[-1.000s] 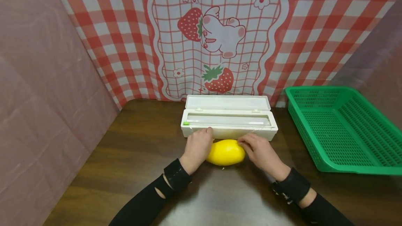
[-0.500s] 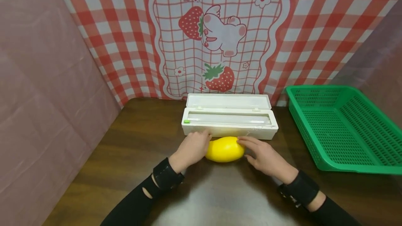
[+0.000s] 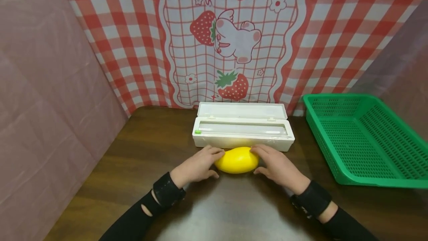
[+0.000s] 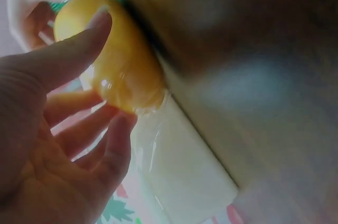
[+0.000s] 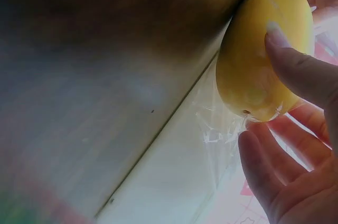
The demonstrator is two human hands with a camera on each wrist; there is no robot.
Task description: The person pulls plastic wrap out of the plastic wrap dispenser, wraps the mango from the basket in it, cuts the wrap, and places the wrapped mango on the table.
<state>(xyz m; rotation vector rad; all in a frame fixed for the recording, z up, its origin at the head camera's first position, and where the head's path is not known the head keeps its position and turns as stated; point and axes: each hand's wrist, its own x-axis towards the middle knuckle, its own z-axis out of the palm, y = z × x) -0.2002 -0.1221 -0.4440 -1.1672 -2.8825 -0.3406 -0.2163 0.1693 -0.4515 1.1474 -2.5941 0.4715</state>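
Observation:
A glossy yellow mango lies crosswise in front of the white cling film dispenser. My left hand holds its left end, fingers bent over the far side and thumb toward the near side. At the other end my right hand curves round it in the same way. Clear cling film covers the fruit and bunches near the right fingertips in the right wrist view. In the left wrist view, the left thumb overlaps the mango while the other fingers meet the film at its end.
The dispenser's lid stands raised at the back, and a green slider sits at its left. A green plastic basket is on the right of the wooden table. Behind hangs a red-and-white checked cloth.
My left hand has gone from a closed fist at the mango's left end to spread, curved fingers round it. My right hand has loosened from a pinch and now cups the right end.

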